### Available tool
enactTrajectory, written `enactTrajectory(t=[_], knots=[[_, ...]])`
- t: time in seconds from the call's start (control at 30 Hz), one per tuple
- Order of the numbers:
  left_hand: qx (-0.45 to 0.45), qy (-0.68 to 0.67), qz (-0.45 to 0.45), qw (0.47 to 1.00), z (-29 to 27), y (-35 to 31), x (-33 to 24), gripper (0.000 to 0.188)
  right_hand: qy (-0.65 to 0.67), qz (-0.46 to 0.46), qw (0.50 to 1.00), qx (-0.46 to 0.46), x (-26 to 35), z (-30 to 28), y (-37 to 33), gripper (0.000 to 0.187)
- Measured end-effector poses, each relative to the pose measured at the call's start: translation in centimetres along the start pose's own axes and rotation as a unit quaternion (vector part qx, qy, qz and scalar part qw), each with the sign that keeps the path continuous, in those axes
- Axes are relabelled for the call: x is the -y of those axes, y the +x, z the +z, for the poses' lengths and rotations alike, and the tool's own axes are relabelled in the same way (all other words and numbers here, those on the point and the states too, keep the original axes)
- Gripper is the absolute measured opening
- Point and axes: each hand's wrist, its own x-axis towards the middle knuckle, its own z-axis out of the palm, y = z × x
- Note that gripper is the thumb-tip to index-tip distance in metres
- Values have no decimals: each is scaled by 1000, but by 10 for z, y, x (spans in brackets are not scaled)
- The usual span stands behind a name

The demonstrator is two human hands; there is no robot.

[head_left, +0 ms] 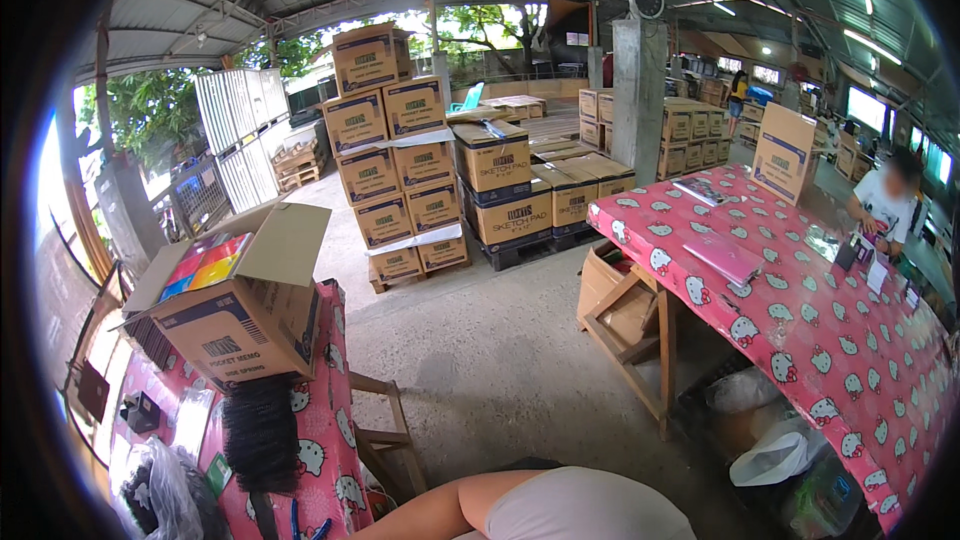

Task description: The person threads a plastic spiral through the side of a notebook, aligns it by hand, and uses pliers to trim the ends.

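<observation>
Neither of my hands shows; a bare arm (425,517) and a light sleeve (590,505) come in at the lower edge, the arm reaching toward the table on the left. Nearest to it on that pink patterned table (343,440) lies a tool with blue handles (296,518), partly cut off. Beyond it is a black, mesh-like piece (260,435). An open cardboard box (240,330) stands at the table's far end, its flaps up, with red, yellow and blue packs (212,262) inside. A clear plastic bag (165,490) with dark contents sits at the near left.
To the right stands a long pink-covered table (790,310) with a pink booklet (725,257) and an upright carton (785,155). A co-worker (885,200) is at its far side. Stacked cartons (395,180) rise ahead, beside cartons on a black pallet (525,250). A concrete post (638,100) stands behind.
</observation>
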Motion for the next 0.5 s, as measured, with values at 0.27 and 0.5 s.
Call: enactTrajectory(t=[0.27,0.5], knots=[[18,10,3,1000,1,-2,-6,22,-44,-35,998,6,-20,10,-4,28],[25,32,6,999,-7,-2,3,23,5,-45,998,-45,-8,9,-9,21]])
